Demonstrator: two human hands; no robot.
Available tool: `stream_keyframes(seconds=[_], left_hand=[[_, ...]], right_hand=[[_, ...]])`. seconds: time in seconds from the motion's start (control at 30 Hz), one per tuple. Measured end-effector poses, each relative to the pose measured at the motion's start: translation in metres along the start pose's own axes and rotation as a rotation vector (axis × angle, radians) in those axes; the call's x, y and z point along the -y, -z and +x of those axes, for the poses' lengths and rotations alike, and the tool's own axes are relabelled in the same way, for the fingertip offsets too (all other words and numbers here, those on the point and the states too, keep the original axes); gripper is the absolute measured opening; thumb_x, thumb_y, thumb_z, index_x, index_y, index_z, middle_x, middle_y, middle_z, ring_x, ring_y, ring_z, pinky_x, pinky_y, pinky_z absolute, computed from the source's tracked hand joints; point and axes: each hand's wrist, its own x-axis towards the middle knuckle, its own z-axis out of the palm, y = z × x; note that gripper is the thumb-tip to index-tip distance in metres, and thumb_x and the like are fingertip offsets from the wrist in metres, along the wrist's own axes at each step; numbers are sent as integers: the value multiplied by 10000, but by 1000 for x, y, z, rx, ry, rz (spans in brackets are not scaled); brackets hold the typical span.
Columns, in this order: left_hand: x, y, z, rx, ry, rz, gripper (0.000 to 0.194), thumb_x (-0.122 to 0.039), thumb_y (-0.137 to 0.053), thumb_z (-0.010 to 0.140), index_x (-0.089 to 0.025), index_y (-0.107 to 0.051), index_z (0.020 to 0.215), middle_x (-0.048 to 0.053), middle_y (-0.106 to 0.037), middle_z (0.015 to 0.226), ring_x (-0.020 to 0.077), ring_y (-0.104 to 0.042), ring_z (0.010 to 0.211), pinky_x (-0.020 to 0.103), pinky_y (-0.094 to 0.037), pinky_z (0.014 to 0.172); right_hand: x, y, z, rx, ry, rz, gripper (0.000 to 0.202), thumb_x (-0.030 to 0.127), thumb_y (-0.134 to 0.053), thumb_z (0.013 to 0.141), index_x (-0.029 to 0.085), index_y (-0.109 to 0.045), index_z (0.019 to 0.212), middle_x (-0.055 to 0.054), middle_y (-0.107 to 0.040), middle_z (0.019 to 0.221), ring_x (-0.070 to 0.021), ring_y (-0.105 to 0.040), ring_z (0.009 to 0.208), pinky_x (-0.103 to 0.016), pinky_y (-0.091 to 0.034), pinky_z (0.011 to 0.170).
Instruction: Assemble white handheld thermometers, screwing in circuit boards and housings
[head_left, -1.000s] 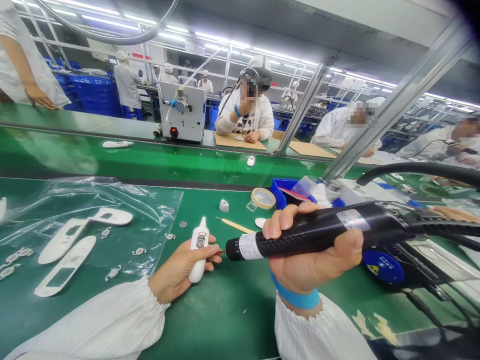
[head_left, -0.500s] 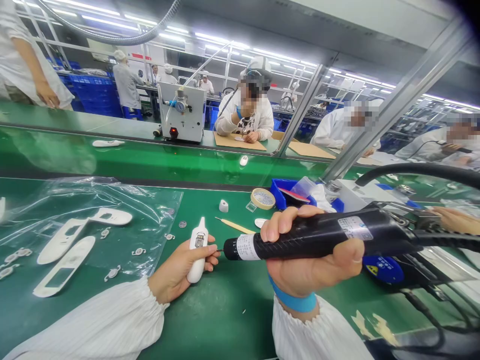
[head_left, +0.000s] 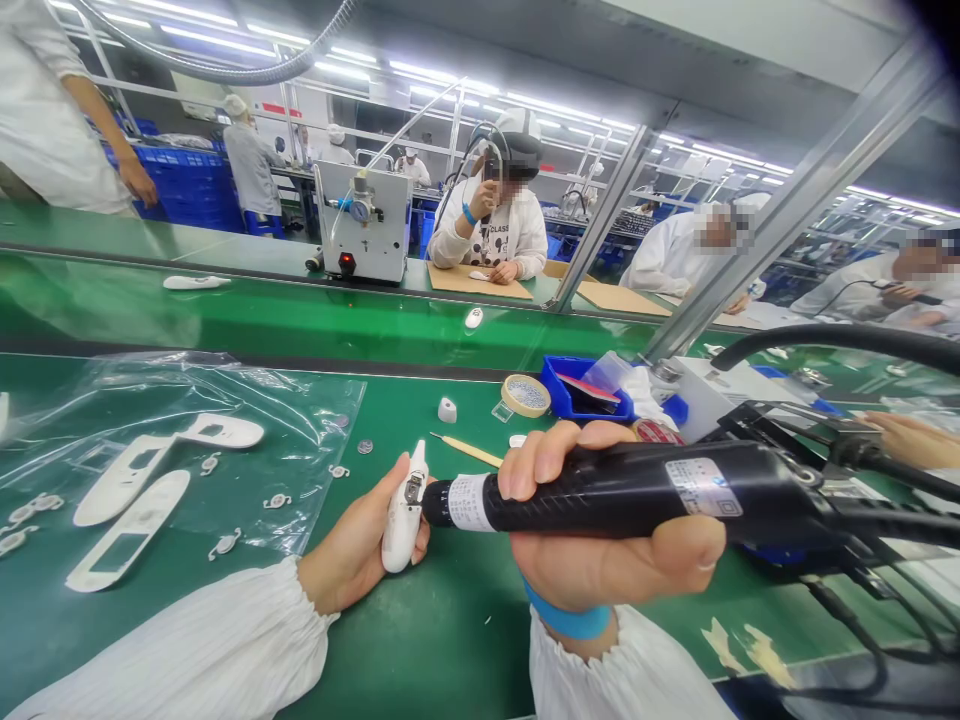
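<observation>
My left hand is closed around a white ear thermometer, its narrow tip pointing up and away and an opening with metal parts in its upper face. In my right hand lies a black electric screwdriver, held nearly level. The screwdriver's nose meets the thermometer's side near that opening; its bit is hidden. Just beyond the hands are a small white cap and a pale yellow stick with a dark point.
To the left, white shell pieces and several small metal-and-white parts lie on a clear plastic sheet. Behind the screwdriver are a tape roll and a blue bin. A green conveyor belt crosses ahead, with co-workers beyond it.
My right hand has moved the screwdriver left until its nose reaches the thermometer. The thermometer has tilted slightly in my left hand. Pieces on the belt have shifted left.
</observation>
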Motion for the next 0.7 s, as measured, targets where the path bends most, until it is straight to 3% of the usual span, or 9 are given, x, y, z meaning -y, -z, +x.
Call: stream_keyframes(seconds=[0.43, 0.7], left_hand=[[5, 0, -3, 2, -31, 29, 435, -571, -453, 759, -150, -559, 792, -1, -498, 487, 105, -429, 438, 219, -358, 438], [3, -3, -5, -42, -2, 32, 435, -563, -471, 753, -142, -559, 809, -1, -491, 477, 110, -429, 440, 224, -347, 444]], right_hand=[[-8, -2, -5, 130, 25, -37, 388, 597, -542, 642, 229, -495, 755, 33, -497, 583, -133, -498, 433, -287, -418, 395], [-14, -3, -8, 112, 44, -64, 410, 621, -520, 641, 230, -469, 753, 40, -487, 572, -125, -489, 414, -278, -414, 386]])
